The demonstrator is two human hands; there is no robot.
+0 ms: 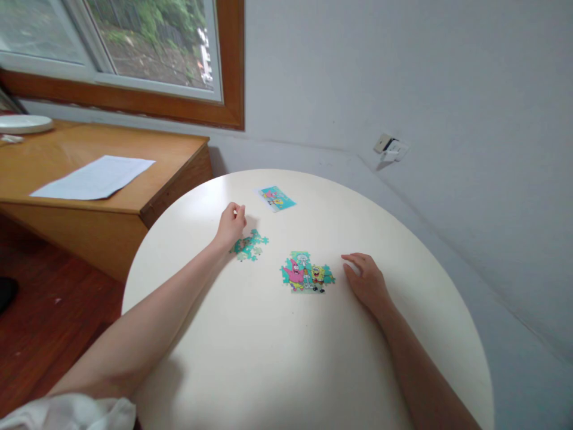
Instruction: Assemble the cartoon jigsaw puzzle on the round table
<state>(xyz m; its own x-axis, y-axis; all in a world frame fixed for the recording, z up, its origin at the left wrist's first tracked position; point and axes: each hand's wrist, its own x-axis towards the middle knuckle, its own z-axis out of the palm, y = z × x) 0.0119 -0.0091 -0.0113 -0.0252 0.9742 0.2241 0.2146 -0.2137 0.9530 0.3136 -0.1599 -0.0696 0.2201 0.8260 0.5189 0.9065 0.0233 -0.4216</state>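
Observation:
On a round cream table (268, 358) lies a partly joined cartoon jigsaw (307, 272) with pink and yellow figures. My right hand (364, 280) rests flat just right of it, fingers stretched toward its edge. A smaller cluster of teal puzzle pieces (250, 245) lies to the left. My left hand (231, 224) hovers at that cluster's upper left, fingers pinched together on something small I cannot make out. A small picture card (276, 198) of the same cartoon lies further back.
A wooden desk (134, 197) stands at the left with a sheet of paper (94, 177) and a white plate (24, 123). A window (134, 42) is above it. A wall socket (390, 147) sits on the grey wall behind the table.

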